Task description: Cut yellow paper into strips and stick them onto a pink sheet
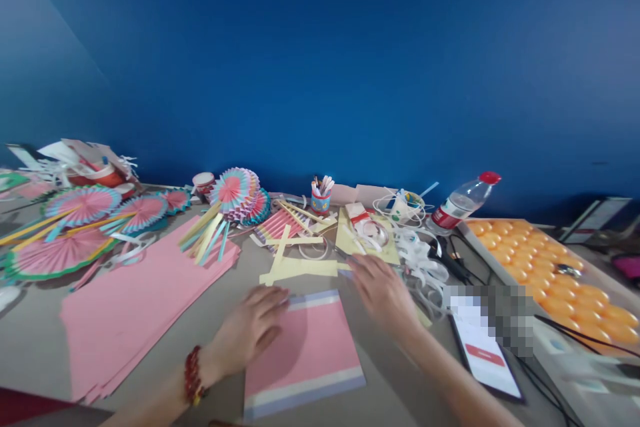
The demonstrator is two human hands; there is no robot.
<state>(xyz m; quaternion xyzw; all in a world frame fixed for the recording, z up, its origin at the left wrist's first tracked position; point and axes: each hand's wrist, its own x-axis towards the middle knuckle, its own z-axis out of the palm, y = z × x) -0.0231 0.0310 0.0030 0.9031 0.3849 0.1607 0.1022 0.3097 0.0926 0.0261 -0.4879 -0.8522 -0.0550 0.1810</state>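
Observation:
A pink paper sheet (313, 347) with white and lavender bands along its top and bottom edges lies flat on the table. My left hand (250, 330) is over its upper left side, fingers loosely stretched and a little apart, holding nothing visible. Beyond the sheet's upper right corner, my right hand (383, 287) reaches in with its fingers drawn together. At its fingertips is a thin grey object (341, 253), too blurred to name. Pale yellow paper strips (305, 267) lie crosswise just left of that hand.
Pink sheets (135, 320) are stacked at the left, near folded paper fans (80, 207). A pen cup (321, 199) stands at the back. To the right are tangled white strips (423, 257), a bottle (463, 203), a phone (485, 347), and an orange bubbled tray (555, 280).

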